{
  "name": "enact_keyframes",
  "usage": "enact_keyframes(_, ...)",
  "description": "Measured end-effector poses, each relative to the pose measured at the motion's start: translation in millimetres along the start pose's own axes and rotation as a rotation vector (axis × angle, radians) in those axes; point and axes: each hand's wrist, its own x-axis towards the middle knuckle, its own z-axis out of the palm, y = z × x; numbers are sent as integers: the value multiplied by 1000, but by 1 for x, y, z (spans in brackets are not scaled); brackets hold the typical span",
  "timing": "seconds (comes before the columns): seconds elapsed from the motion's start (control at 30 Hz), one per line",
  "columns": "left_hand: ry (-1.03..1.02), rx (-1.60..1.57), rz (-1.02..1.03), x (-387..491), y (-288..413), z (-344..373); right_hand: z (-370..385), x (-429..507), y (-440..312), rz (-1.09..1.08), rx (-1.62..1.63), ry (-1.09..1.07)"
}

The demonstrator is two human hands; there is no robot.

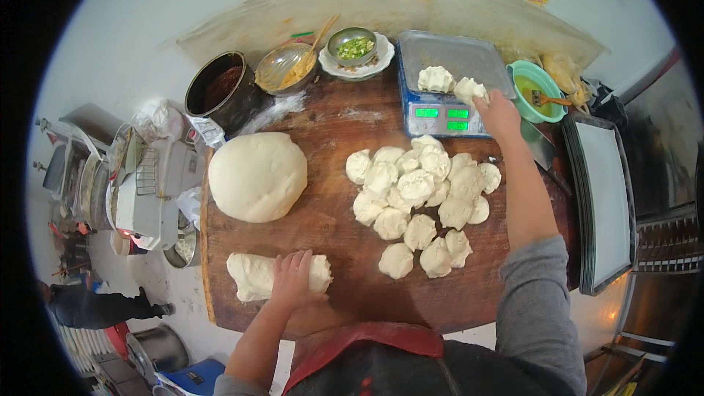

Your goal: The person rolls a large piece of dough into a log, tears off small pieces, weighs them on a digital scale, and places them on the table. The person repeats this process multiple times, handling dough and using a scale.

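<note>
My left hand (pixel 292 280) lies over a thick roll of dough (pixel 250 276), its fingers wrapped across the top. At the scale, my right hand (pixel 498 113) pinches a torn piece of dough (pixel 468 89) at the near edge of the metal pan. Another dough piece (pixel 436 79) sits beside it on the digital scale (pixel 456 55), whose green displays are lit. Between my arms, several dough portions (pixel 415 187) are heaped on the wooden table (pixel 330 236). A large smooth mass of dough (pixel 257 177) rests at the left, behind the roll.
Along the back stand a dark pot (pixel 215 85), a bowl of yellow filling (pixel 286 69) and a bowl of chopped greens (pixel 353 47). Right of the scale are a green basin with a brush (pixel 536 91), a metal scraper (pixel 539 146) and stacked baking trays (pixel 602 203). Another person (pixel 102 306) is at far left.
</note>
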Motion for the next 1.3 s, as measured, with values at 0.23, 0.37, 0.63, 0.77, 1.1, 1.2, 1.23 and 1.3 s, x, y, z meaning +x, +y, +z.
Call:
enact_keyframes(0.23, 385, -524, 329, 36, 74, -32, -6, -211, -86, -237, 110, -446)
enact_keyframes(0.37, 257, -669, 313, 28, 117, -29, 2, -306, -114, -515, 339, -423)
enact_keyframes(0.63, -113, -529, 455, 31, 144, -2, -23, -362, -112, -530, 212, -355)
enact_keyframes(0.77, -182, -715, 133, 54, 175, 1, -65, -384, -119, -656, 1143, -506)
enact_keyframes(1.1, 535, -581, 156, 25, 54, -7, 35, -277, -107, -337, 698, -227)
enact_keyframes(1.2, 694, -569, -110, -25, -6, -15, 81, -240, -135, -294, 451, -170)
enact_keyframes(1.23, 708, -536, -223, -43, -21, -16, 92, -234, -144, -305, 392, -146)
enact_keyframes(1.3, 743, -548, -415, -75, -47, -12, 106, -226, -154, -461, 99, -91)
